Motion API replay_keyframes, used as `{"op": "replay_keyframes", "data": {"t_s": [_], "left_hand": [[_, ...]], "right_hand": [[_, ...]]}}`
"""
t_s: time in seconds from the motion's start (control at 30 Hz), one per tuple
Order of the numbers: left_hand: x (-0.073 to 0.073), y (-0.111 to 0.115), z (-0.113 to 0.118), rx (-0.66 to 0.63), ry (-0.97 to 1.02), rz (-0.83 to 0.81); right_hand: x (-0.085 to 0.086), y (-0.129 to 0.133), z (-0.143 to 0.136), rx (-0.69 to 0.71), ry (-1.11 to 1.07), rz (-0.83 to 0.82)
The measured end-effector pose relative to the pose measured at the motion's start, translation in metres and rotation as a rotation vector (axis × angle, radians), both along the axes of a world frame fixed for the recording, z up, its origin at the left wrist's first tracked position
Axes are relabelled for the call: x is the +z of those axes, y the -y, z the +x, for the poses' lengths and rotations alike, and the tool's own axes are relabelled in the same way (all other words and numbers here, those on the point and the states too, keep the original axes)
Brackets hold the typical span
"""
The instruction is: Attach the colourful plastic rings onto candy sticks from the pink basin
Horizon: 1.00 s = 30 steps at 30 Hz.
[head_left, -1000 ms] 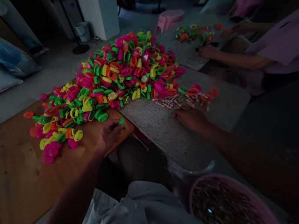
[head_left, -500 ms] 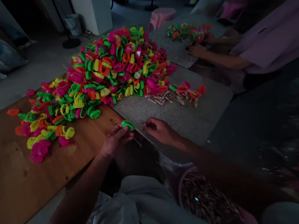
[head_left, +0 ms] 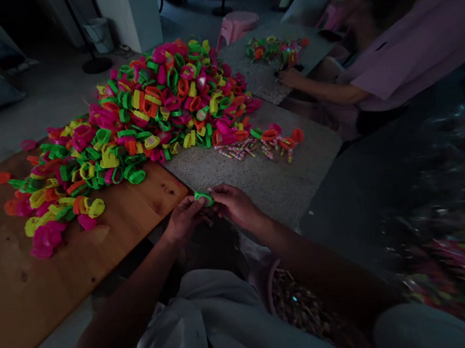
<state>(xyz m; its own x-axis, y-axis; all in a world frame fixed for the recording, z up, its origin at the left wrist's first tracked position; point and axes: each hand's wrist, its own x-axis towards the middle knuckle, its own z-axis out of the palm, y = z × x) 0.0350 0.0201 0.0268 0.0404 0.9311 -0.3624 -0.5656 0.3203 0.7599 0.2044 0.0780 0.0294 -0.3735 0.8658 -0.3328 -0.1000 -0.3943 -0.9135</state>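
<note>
A small green plastic piece is held between my two hands above the gap at the boards' near edge. My left hand pinches it from the left. The fingers of my right hand are closed at its right end, with a tiny pale item at the fingertips, too small to name. Beyond my hands lies a big heap of pink, green, yellow and orange plastic pieces. Several small striped sticks lie on the grey board to the right of the heap.
The wooden board is at the left, the grey board at the right. A tub of small items stands by my right leg. Another person in a pink shirt works at the right, near a pink stool.
My right hand has moved left to the green piece and now meets my left hand there. The view has shifted slightly right. The other person's arm has moved a little.
</note>
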Motion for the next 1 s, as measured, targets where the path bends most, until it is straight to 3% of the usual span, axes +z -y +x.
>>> {"op": "replay_keyframes", "data": {"t_s": [0.23, 0.47, 0.63, 0.77, 1.0], "left_hand": [[-0.004, -0.010, 0.004, 0.132, -0.076, -0.111], [-0.001, -0.016, 0.013, 0.179, -0.068, -0.266], [-0.004, -0.011, 0.013, 0.099, -0.065, -0.215], [-0.006, -0.009, 0.010, 0.029, -0.247, -0.180], [-0.010, -0.007, 0.016, 0.085, -0.498, -0.110]], "right_hand": [[-0.002, -0.004, 0.008, 0.018, 0.170, 0.302], [-0.002, 0.000, 0.017, 0.156, 0.221, 0.435], [-0.017, 0.001, 0.012, 0.039, 0.156, 0.239], [-0.026, -0.001, 0.010, 0.020, 0.029, 0.046], [-0.031, -0.002, 0.009, 0.011, 0.026, -0.029]]}}
